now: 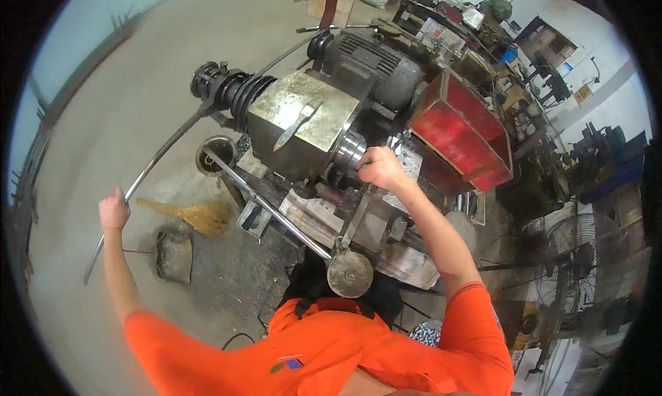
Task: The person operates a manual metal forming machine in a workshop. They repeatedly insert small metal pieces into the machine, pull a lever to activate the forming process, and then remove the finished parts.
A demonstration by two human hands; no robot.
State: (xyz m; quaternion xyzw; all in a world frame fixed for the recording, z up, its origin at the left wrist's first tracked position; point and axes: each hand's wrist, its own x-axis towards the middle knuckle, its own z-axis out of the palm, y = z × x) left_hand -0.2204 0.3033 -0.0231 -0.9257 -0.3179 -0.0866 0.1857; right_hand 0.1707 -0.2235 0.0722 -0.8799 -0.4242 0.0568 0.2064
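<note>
My left hand point(114, 210), far out to the left, is closed round a long metal lever point(165, 151). That lever runs up to the black clamp and pulley end of a lathe-like machine's headstock point(296, 116). At the other end of the headstock, my right hand point(379, 167) is closed, its fingertips against the front of the shiny round spindle nose or chuck point(349, 150). Whatever those fingers pinch, if anything, is hidden. A flat brush point(293, 130) lies on top of the headstock. Below my right forearm are the machine's bed and slide parts point(372, 223).
Behind the headstock sits a finned electric motor point(376, 68), with a red open box point(458, 130) right of it. A bright bar point(269, 206) reaches to a round disc point(349, 273) near my body. A straw broom point(196, 216) lies left; a caged fan point(572, 254) stands right.
</note>
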